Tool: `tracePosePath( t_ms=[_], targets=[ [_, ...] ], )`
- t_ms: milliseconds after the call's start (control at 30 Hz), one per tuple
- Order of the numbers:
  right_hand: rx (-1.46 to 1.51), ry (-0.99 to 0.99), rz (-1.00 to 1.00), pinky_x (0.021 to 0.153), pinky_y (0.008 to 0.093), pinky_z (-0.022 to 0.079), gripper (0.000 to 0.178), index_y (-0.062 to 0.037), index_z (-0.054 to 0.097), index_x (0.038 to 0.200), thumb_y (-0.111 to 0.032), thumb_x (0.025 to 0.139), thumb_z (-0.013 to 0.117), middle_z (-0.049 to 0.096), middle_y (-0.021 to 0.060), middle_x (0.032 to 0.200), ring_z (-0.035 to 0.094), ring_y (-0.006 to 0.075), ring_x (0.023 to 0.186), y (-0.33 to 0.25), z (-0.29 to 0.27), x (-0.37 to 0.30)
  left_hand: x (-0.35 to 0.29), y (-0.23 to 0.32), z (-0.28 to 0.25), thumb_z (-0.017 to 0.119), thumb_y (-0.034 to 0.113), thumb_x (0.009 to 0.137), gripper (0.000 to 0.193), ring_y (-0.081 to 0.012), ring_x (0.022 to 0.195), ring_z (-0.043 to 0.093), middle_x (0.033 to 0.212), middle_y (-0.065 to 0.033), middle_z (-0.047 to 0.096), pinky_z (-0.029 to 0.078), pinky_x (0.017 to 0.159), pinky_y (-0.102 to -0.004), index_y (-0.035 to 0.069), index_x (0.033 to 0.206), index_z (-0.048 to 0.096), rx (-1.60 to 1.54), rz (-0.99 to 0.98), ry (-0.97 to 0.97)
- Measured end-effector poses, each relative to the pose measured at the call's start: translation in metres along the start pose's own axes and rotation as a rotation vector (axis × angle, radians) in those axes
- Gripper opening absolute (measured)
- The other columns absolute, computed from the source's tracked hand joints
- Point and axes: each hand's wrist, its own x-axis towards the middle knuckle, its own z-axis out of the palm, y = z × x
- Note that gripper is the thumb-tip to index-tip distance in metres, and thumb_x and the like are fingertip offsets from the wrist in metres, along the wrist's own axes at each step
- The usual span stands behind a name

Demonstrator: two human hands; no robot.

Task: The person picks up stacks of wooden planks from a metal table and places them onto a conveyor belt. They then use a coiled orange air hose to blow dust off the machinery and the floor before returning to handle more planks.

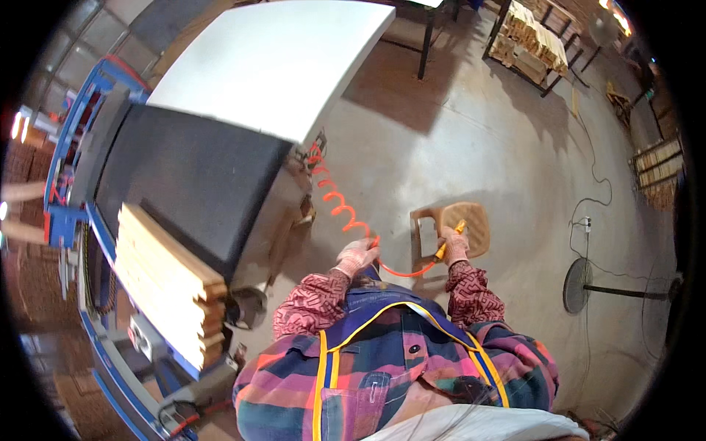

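Observation:
My left hand [357, 255], in a pale work glove, is closed around the orange coiled air hose [337, 198]. The hose's coils stretch up and away to the edge of the machine table, and its end curves across to my right hand. That gloved right hand [456, 245] grips a yellow air blow gun [441, 251], which is joined to the hose. Beneath and just beyond the right hand stands a tan plastic stool [476, 224] on the floor.
To my left is a blue-framed machine with a black bed [191, 176], a white panel [272, 59] and a stack of wooden strips [165, 279]. A rack of wood [529, 44] stands far right. A fan on a pole [577, 285] and cables [594, 200] lie rightward.

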Motion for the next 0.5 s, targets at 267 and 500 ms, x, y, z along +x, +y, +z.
tracePosePath(
  t_ms=[267,500],
  targets=[
    [0.294,-0.011,-0.208,0.058,0.0327,0.052,0.013,-0.0091,0.061,0.085,-0.015,0.077,0.070,0.063,0.0039,0.076,0.062,0.0206,0.064,-0.041,-0.024,0.156,0.172,0.130,-0.130,0.058,0.041,0.087,0.042,-0.0332,0.104,0.063,0.110,-0.0159,0.067,0.048,0.090,-0.0427,0.010,0.115,0.064,-0.016,0.336,0.070],
    [0.929,0.249,0.237,0.054,0.0357,0.052,0.016,-0.0012,0.052,0.095,-0.012,0.087,0.062,0.057,0.0114,0.080,0.057,0.0245,0.061,-0.229,-0.048,0.208,0.304,0.239,-0.171,0.058,0.040,0.086,0.041,-0.0344,0.100,0.064,0.105,-0.0171,0.067,0.050,0.087,-0.0424,0.009,0.113,0.063,-0.063,0.498,0.064]
  ],
)
